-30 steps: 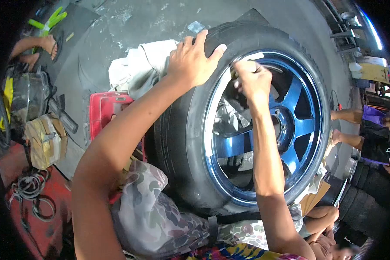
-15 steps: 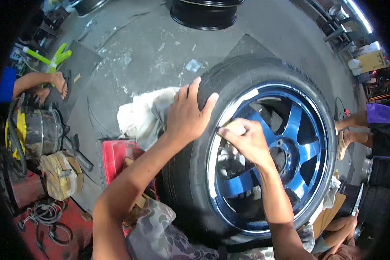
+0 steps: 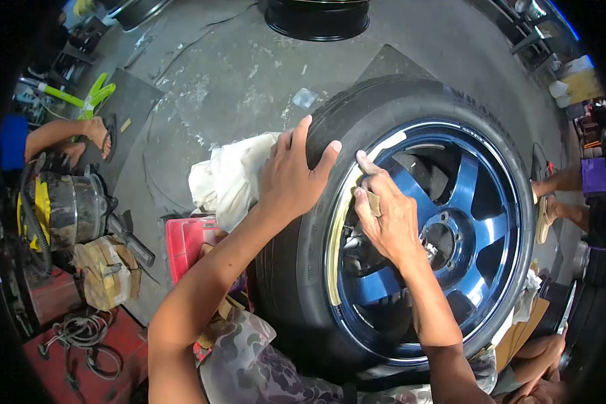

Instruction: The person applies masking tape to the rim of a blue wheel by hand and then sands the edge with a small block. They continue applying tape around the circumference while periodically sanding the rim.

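A black tire (image 3: 313, 269) mounted on a glossy blue wheel (image 3: 458, 195) stands tilted in front of me. Along the left part of the wheel's lip runs a pale yellowish strip (image 3: 340, 249). My left hand (image 3: 291, 176) is spread with fingers apart, over the tire's upper left side. Pinched in my right hand (image 3: 392, 219) is a small tan folded piece (image 3: 374, 203), whose material I cannot make out. The index finger of that hand stretches out to the pale strip on the lip.
A white cloth (image 3: 229, 176) and a red case (image 3: 190, 242) lie left of the tire. Farther left are a vacuum drum (image 3: 71, 205), a taped carton (image 3: 108, 273) and coiled cable (image 3: 81, 333). Other people's legs show at both sides. A black rim (image 3: 316, 20) stands ahead.
My right hand's index finger has extended up along the lip, and the tan piece shows more between thumb and fingers. My left hand keeps its place on the tire. The view has shifted slightly.
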The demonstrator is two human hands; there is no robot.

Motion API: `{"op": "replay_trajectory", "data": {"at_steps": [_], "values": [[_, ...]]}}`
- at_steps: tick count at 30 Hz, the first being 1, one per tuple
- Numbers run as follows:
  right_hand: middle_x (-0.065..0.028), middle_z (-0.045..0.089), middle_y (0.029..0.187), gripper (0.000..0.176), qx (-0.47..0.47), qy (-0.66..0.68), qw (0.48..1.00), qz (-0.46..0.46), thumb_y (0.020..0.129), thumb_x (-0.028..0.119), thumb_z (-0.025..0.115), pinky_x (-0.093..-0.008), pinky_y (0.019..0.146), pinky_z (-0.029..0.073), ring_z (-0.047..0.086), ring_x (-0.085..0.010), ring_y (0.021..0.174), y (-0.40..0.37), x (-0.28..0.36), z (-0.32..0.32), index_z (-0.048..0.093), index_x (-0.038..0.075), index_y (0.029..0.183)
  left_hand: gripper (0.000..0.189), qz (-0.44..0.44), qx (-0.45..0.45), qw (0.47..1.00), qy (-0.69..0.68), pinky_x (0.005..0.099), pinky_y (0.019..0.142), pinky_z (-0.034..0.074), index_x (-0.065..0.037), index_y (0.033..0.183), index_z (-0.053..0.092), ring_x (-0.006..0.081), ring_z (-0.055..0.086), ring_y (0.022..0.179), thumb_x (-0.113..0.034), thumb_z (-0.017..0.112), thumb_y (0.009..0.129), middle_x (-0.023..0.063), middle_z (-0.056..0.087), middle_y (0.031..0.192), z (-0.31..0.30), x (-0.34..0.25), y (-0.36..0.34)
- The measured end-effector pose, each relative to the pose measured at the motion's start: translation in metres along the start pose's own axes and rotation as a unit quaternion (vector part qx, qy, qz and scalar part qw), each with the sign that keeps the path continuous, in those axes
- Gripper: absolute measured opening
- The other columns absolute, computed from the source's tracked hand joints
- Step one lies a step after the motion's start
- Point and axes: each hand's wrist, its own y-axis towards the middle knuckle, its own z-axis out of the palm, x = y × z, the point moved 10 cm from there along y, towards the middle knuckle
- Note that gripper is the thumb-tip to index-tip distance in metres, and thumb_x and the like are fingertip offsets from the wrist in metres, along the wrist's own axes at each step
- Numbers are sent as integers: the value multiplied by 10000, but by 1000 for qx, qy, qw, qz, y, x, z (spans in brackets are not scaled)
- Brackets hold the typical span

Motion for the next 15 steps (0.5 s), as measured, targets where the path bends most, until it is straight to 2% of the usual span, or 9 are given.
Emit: {"op": "replay_trajectory", "data": {"at_steps": [1, 5, 8, 9, 10, 11, 12, 14, 15], "values": [[-184, 665, 1438, 137, 0, 6, 1000, -9, 987, 152, 678, -461, 669, 603, 747, -395, 777, -3, 3, 1, 599, 40, 976, 786, -4, 1, 1000, 3, 549, 1070, 477, -30, 1574, 437, 470, 583, 1288, -573, 599, 1028, 274, 574, 1416, 0, 0, 0], [-173, 647, 1465, 143, 26, 34, 999, 14, 962, 138, 680, -477, 674, 614, 742, -417, 792, -17, 13, 11, 617, 28, 1029, 797, 8, 2, 1000, 2, 544, 1083, 473, -18, 1577, 435, 477, 574, 1303, -576, 595, 1030, 286, 570, 1419, 0, -2, 3], [-190, 700, 1370, 178, 10, 87, 996, -30, 953, 137, 690, -455, 698, 616, 740, -429, 781, -28, 31, 9, 611, 5, 1044, 857, -17, 27, 999, 6, 497, 1135, 452, -5, 1583, 427, 457, 565, 1356, -586, 659, 996, 299, 561, 1455, 0, -3, 2], [-190, 700, 1370, 178, 6, 88, 996, -29, 953, 137, 690, -455, 698, 616, 740, -429, 781, -33, 31, 8, 611, 5, 1044, 932, -3, 14, 1000, 15, 515, 1119, 463, -10, 1579, 430, 465, 569, 1337, -614, 715, 929, 295, 578, 1421, -2, -5, 0], [-180, 734, 1230, 181, 10, 145, 989, -23, 949, 124, 709, -418, 680, 606, 740, -367, 734, -38, 30, 10, 609, 6, 1044, 1009, 12, 0, 1000, 22, 533, 1103, 473, -14, 1575, 433, 474, 573, 1317, -643, 771, 862, 292, 594, 1387, -3, -7, -1], [-171, 768, 1091, 187, 15, 200, 980, -18, 945, 110, 727, -382, 661, 597, 740, -306, 686, -45, 30, 12, 607, 7, 1044, 1009, 15, 0, 1000, 22, 533, 1103, 473, -14, 1575, 433, 474, 573, 1317, -643, 771, 862, 292, 594, 1387, -1, -6, -1], [-171, 768, 1091, 187, 13, 199, 980, -17, 945, 110, 727, -382, 661, 597, 740, -306, 686, -55, 31, 14, 607, 7, 1044, 1079, 25, -4, 999, 24, 536, 1101, 477, -21, 1583, 423, 474, 572, 1320, -650, 818, 800, 290, 595, 1388, -2, -7, -1], [-74, 708, 857, 170, 13, 276, 938, 211, 950, 81, 761, -305, 593, 547, 674, -145, 624, -83, -5, 31, 616, 24, 1015, 1152, 34, -9, 999, 24, 539, 1098, 481, -29, 1590, 413, 474, 571, 1324, -658, 864, 737, 287, 596, 1390, -2, -5, 0], [-1, 663, 810, 151, -25, 393, 885, 247, 969, 75, 772, -257, 538, 504, 621, -60, 614, -86, 0, 27, 623, 47, 979, 1182, 13, 8, 1000, 24, 546, 1098, 482, -42, 1599, 400, 474, 569, 1331, -651, 883, 710, 288, 585, 1409, -1, -3, 0]]}}
